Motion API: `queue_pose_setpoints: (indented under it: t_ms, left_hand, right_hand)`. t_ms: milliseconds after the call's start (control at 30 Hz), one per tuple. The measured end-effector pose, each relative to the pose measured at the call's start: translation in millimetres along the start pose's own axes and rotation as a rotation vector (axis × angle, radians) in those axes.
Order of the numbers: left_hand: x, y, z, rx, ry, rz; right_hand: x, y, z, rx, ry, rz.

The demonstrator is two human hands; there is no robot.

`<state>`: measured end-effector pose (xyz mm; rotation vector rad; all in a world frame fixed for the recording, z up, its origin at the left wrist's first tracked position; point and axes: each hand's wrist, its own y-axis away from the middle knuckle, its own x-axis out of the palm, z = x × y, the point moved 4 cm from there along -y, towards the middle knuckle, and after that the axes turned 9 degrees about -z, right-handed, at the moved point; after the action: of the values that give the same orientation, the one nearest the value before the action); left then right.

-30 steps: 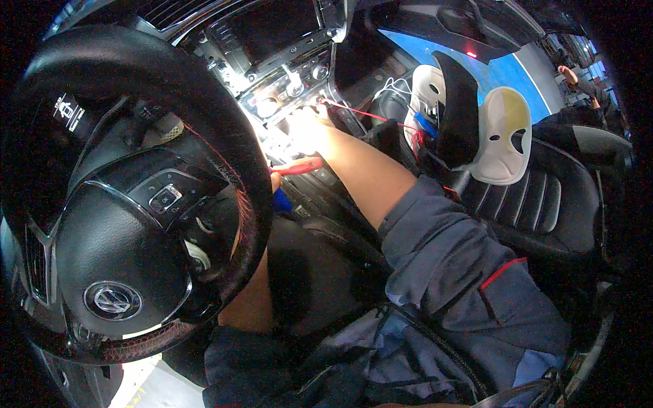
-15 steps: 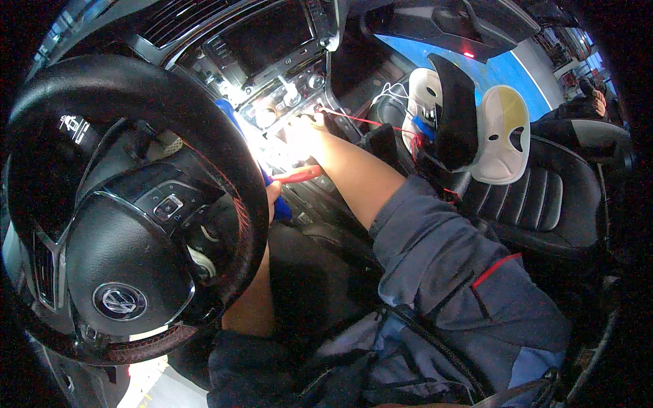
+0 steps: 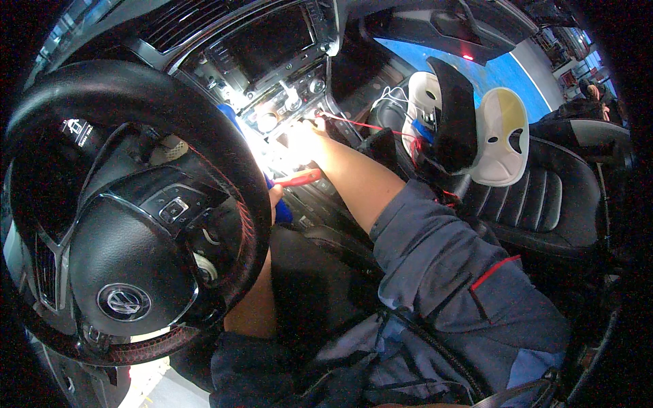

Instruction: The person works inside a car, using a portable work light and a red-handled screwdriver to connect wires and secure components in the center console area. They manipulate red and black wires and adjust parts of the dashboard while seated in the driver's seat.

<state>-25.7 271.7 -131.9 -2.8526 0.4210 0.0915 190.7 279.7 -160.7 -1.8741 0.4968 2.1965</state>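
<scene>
My left hand (image 3: 275, 194) is mostly hidden behind the steering wheel (image 3: 235, 156). Its visible fingers are closed around a red-handled tool (image 3: 299, 179), whose working end I cannot see. A long blue object (image 3: 283, 209) lies beside this hand, partly behind the wheel. Strong white light washes out the centre console (image 3: 271, 153). In that glare, my right hand (image 3: 309, 138) reaches to the console below the control knobs (image 3: 316, 86). Its fingers look bent and closed, but what they hold, if anything, is lost in the brightness. A thin red cable (image 3: 360, 123) runs from near them toward the passenger seat.
Above the console sits a dark screen (image 3: 272, 44). On the passenger seat (image 3: 524, 200) are white-and-black padded shells (image 3: 502, 136), a white cord (image 3: 391, 93) and a small blue item (image 3: 424, 129). Beyond the passenger side, another person's hand (image 3: 600, 96) shows.
My view has shifted slightly, showing a little more of the screen. My hands stay at about the same places; the red-handled tool has barely moved. The other person's hand has shifted.
</scene>
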Motion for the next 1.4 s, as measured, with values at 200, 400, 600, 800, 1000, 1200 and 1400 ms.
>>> queue_pose_setpoints:
  t_ms: [200, 400, 600, 800, 1000, 1200, 1400]
  left_hand:
    - [0, 9, -17, -0.205, 0.125, 0.062]
    - [2, -1, 12, 0.01, -0.002, -0.031]
    - [-2, 4, 20, -0.072, -0.035, 0.024]
    - [-4, 1, 16, -0.062, -0.069, 0.047]
    - [-3, -2, 20, -0.044, -0.106, 0.071]
    - [-1, -3, 21, -0.025, -0.138, 0.089]
    - [3, -6, 25, -0.073, -0.122, 0.104]
  right_hand:
    - [-3, 0, 2, -0.013, -0.012, -0.003]
    - [-14, 2, 5, -0.021, 0.016, 0.074]
    - [-20, 4, 10, -0.02, 0.044, 0.146]
    - [-22, 5, 12, -0.016, 0.065, 0.198]
    - [-22, 5, 11, -0.009, 0.071, 0.239]
    - [-24, 8, 9, -0.004, 0.07, 0.244]
    - [-24, 8, 11, -0.011, 0.117, 0.212]
